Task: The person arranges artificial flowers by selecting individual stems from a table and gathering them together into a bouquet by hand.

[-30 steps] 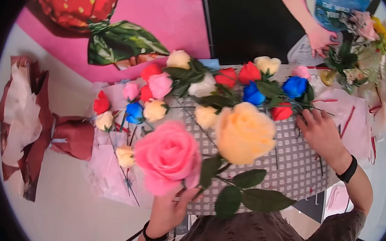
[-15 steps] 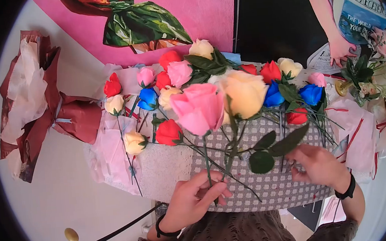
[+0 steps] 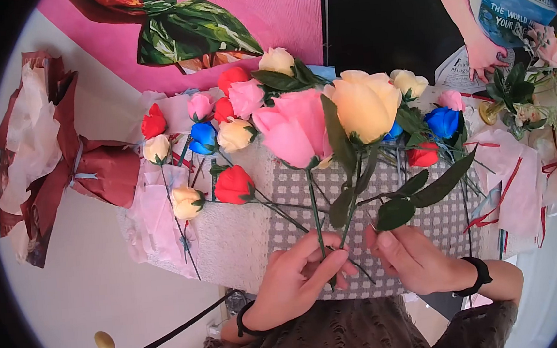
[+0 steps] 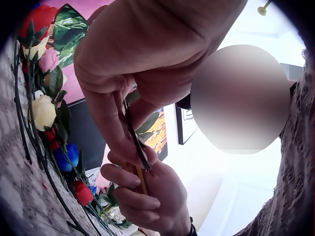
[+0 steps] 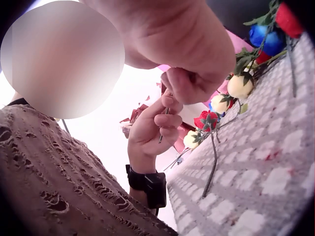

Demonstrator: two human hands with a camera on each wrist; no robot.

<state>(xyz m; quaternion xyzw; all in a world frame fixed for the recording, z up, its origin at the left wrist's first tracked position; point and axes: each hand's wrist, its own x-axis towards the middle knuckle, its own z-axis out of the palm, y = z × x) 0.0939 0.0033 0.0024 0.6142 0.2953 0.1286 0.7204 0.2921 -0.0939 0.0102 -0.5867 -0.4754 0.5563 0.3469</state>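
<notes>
Holding two big roses upright over the bench (image 3: 230,227), a person in a brown sleeve has the pink rose (image 3: 295,130) and the peach rose (image 3: 366,105) side by side, blooms pointing away from the body. The left hand (image 3: 299,270) is closed round both stems near their lower ends, thumb against fingers. Just beside it, the right hand (image 3: 416,255) is curled nearly closed on a thin strip (image 4: 143,183), though I can't tell what it is; dark green leaves (image 3: 396,214) lie right above its fingers. Underneath, a checked cloth (image 3: 453,226) covers part of the bench. Farther out, a red rose (image 3: 233,185), a cream rose (image 3: 187,203) and blue roses (image 3: 443,122) lie about with their stems. Pink paper (image 3: 508,188) is at the right end, and dark red wrapping (image 3: 107,178) tied with a pale ribbon (image 3: 85,175) stands off to the left.
</notes>
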